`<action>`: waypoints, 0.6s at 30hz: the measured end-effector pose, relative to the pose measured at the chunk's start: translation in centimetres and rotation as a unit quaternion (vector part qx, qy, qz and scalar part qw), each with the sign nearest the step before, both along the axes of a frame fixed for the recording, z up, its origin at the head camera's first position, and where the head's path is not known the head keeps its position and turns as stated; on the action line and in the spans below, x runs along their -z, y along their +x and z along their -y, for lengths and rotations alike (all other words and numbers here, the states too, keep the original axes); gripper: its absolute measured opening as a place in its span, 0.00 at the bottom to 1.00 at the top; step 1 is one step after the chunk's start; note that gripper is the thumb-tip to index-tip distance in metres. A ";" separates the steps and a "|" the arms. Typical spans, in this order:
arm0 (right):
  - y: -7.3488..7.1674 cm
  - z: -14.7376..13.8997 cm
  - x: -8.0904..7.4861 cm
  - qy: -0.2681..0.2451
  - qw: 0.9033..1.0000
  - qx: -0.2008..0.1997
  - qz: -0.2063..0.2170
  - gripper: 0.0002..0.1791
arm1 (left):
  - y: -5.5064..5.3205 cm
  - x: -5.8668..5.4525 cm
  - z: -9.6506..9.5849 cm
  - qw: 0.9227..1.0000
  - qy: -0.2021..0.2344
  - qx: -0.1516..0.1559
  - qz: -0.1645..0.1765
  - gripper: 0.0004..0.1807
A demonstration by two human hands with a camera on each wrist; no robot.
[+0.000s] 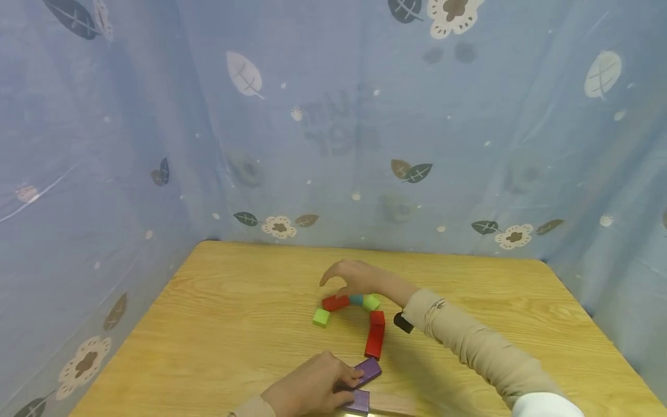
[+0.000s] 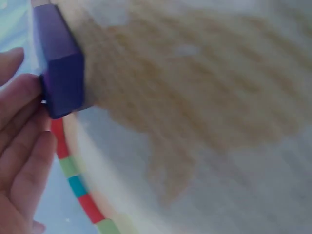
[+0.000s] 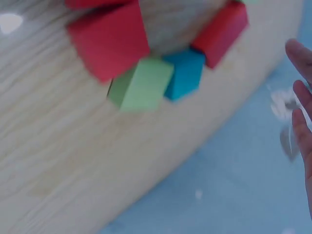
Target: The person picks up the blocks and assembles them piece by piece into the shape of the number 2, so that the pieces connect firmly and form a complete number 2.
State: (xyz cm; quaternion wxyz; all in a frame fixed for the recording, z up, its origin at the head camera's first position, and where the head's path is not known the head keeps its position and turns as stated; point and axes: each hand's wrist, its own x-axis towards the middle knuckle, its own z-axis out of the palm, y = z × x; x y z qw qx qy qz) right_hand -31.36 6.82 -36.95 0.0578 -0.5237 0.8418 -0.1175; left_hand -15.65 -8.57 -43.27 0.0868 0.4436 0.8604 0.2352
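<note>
At the near edge in the head view, my left hand (image 1: pixel 318 382) pinches a purple block (image 1: pixel 370 370) between forefinger and thumb. The thumb also lies against a second purple block (image 1: pixel 358 401). In the left wrist view the fingertips meet the side of a purple block (image 2: pixel 66 63). My right hand (image 1: pixel 359 277) arches over a red block (image 1: pixel 336 303) at the far end of a curved row, its fingers loosely bent and holding nothing. The right wrist view shows its fingers (image 3: pixel 303 141) apart from the blocks.
The curved row also has a light green block (image 1: pixel 321 317), a blue block (image 1: pixel 356 300), another green block (image 1: pixel 371 302) and red blocks (image 1: pixel 375 339). A pale wooden piece (image 1: pixel 393 403) lies at the near edge. Blue patterned curtains (image 1: pixel 333 127) hang behind the table.
</note>
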 end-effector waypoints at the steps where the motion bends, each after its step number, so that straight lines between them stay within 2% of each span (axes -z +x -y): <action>1: 0.0 -0.5 -0.4 -0.013 1.000 0.003 -0.004 0.20 | 0.1 -0.1 0.0 1.000 -0.008 -0.007 0.001 0.13; 4: -0.1 -1.9 -1.1 -0.057 0.998 0.007 -0.016 0.17 | 0.3 -0.5 -0.2 0.999 -0.035 -0.024 -0.010 0.11; 7: 0.1 -3.3 -1.4 -0.087 0.996 0.016 -0.028 0.15 | 0.4 -1.1 -0.4 0.997 -0.055 -0.041 -0.026 0.05; 11: 1.4 -5.1 -1.1 -0.080 0.994 0.052 -0.045 0.14 | 0.4 -1.7 -0.7 0.993 -0.080 -0.059 -0.066 0.11; 14: 2.7 -6.2 -0.7 -0.078 0.991 0.081 -0.073 0.14 | -0.1 -2.1 -0.9 0.987 -0.101 -0.075 -0.100 0.06; 16: 3.5 -6.9 -0.5 -0.093 0.985 0.108 -0.093 0.14 | -0.8 -2.5 -1.0 0.987 -0.101 -0.086 -0.096 0.04; 18: 4.1 -7.8 -0.5 -0.124 0.978 0.137 -0.099 0.13 | -1.6 -3.1 -1.1 0.989 -0.092 -0.092 -0.074 0.04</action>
